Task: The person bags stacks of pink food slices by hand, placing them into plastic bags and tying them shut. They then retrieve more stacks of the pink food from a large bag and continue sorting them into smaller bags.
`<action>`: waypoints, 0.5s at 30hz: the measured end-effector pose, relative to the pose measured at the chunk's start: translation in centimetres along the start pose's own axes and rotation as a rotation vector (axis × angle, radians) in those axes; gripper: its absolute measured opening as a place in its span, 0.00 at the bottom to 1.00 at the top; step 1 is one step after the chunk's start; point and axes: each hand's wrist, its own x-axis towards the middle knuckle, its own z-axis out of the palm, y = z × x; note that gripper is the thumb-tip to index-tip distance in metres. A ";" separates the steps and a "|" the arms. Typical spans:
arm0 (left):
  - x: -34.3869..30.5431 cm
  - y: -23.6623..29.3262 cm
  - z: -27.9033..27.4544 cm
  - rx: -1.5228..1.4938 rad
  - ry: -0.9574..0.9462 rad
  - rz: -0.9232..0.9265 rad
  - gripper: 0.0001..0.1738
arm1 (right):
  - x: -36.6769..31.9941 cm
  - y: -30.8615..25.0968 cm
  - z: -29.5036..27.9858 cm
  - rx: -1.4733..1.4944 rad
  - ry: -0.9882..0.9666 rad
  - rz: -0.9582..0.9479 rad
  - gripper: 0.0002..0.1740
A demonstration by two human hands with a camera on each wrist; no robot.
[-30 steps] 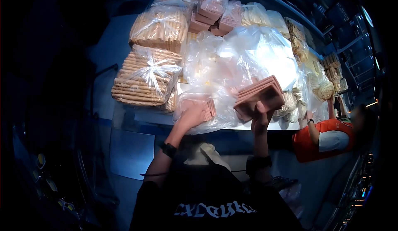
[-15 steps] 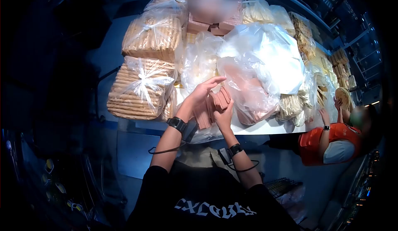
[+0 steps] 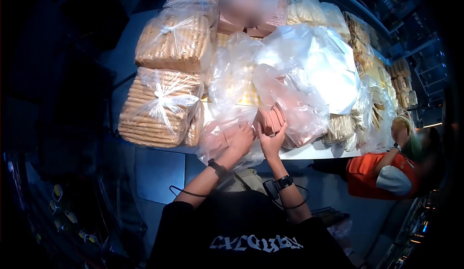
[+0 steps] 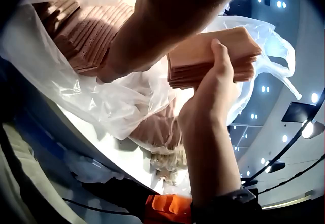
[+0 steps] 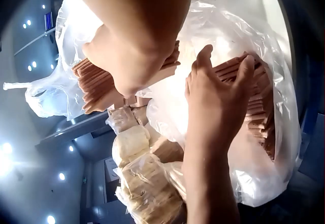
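Observation:
My right hand (image 3: 273,145) holds a fanned stack of thin, flat pinkish-brown slices (image 3: 271,118) above the bags. In the left wrist view, its thumb lies on the top face of this stack (image 4: 216,48). My left hand (image 3: 241,141) reaches into an opened clear plastic bag (image 3: 210,133) of similar slices standing in rows. The right wrist view shows the left thumb on the bagged slices (image 5: 256,99), the other fingers spread away from it.
To the right lies another clear bag (image 3: 307,126) of pinkish slices. Tied bags of tan sticks or rolls (image 3: 157,107) are stacked on the left. A white plastic bag (image 3: 333,71) stands behind. At the right, a person in a red vest (image 3: 369,174) works at the same table.
My hands met over the bag at the stack half a second ago, then parted. The left hand has lowered back to the bagged slices; the right has moved slightly right with its stack.

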 end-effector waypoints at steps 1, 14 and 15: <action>0.0 -0.6 0.8 -0.225 -0.011 -0.122 0.28 | -1.1 -0.5 0.0 -0.017 -0.016 -0.112 0.46; -1.6 -2.6 -2.4 -0.112 -0.162 0.042 0.22 | -0.8 7.5 0.5 -0.543 -0.266 -0.130 0.43; -1.7 -2.7 -3.1 -0.243 -0.125 -0.007 0.21 | -1.1 5.9 0.5 -0.467 -0.288 -0.127 0.43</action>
